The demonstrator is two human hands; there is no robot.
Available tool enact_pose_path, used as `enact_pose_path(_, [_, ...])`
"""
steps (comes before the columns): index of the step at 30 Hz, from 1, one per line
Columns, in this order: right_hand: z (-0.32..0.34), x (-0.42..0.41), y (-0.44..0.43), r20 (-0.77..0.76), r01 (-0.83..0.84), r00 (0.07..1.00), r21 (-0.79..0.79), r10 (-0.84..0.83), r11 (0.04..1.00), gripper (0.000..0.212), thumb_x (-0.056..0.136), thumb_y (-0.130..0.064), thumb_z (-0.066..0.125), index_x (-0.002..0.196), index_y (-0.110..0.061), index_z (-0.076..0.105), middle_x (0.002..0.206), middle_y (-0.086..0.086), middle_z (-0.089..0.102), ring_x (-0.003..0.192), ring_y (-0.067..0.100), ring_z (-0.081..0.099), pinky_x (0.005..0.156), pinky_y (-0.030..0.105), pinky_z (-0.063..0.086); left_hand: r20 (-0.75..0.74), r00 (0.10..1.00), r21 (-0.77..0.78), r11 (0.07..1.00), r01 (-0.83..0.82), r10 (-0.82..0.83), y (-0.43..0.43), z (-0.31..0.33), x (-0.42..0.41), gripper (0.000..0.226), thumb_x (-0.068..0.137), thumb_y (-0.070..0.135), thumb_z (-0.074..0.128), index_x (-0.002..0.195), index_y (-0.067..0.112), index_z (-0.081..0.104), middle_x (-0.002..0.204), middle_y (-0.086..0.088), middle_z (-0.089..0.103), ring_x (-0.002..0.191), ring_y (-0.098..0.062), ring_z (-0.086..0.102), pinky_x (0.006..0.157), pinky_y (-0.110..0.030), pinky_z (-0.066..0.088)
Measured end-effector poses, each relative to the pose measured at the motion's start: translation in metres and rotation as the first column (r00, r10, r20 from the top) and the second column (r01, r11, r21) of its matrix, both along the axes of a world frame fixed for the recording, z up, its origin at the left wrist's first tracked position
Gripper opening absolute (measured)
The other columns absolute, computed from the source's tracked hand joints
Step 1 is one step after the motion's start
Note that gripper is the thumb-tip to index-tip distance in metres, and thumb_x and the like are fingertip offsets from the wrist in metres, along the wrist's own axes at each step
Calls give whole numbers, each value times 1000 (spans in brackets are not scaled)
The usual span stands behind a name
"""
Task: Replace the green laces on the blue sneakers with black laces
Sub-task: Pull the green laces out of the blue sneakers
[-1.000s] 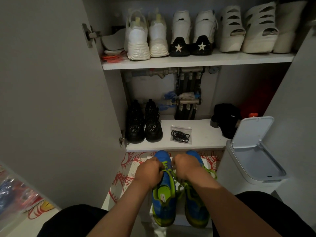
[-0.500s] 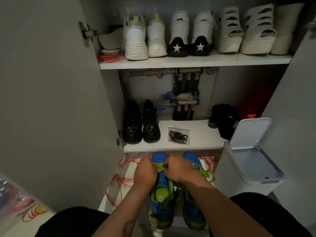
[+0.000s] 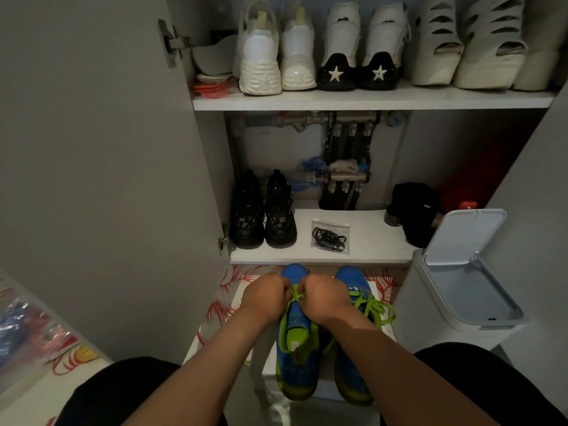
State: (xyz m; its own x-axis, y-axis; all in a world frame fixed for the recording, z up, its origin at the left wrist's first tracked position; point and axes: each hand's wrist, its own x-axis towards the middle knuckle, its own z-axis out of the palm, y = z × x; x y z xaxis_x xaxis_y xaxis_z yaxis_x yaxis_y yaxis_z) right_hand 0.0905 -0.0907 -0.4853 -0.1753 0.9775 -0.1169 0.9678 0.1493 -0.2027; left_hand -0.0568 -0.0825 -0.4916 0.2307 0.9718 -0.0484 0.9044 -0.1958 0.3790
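The left hand point(image 3: 266, 298) and right hand point(image 3: 324, 298) both pinch the green lace point(image 3: 297, 294) on one of two blue sneakers point(image 3: 295, 361), standing below the lower shelf's point(image 3: 375, 241) front edge; one bag of black laces point(image 3: 330, 236) lies mid-shelf; two black shoes point(image 3: 264, 216) stand at its left end.

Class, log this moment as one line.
left hand, right hand: pinch green fabric lace | blue sneakers: green-laced | black laces: bagged, white shelf

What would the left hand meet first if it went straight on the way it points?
Likely the sneaker's blue toe, just ahead of the left hand gripping the green lace. Past that come the lower shelf edge, then the bagged black laces. Depth is unclear.
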Motion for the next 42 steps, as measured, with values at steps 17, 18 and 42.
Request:
enact_pose_path(17, [-1,1,24,-33,12,999,-22,-12,1000,24,93,-29,51,102,-18,70,106,8,70,101,30,65,80,33,49,-131,957,-140,960,241,-259,38,27,-2,24,87,31,65,109,26,72,113,2,69,105,-19,61,84,-29,47])
enact_pose_path(18, [-1,3,27,-56,13,998,-42,-15,999,24,92,-29,51,99,-17,70,104,9,70,100,31,65,78,32,48,-163,953,-130,963,235,-254,40,27,3,18,88,30,64,102,25,74,108,0,70,101,-20,63,79,-28,47])
enact_pose_path(42, [11,7,24,-328,17,944,-95,-47,995,27,87,-26,69,61,-23,62,68,-6,63,71,18,60,62,27,41,-244,946,-81,977,197,-211,17,54,6,19,91,35,58,104,25,67,106,-6,68,103,-27,62,77,-33,47])
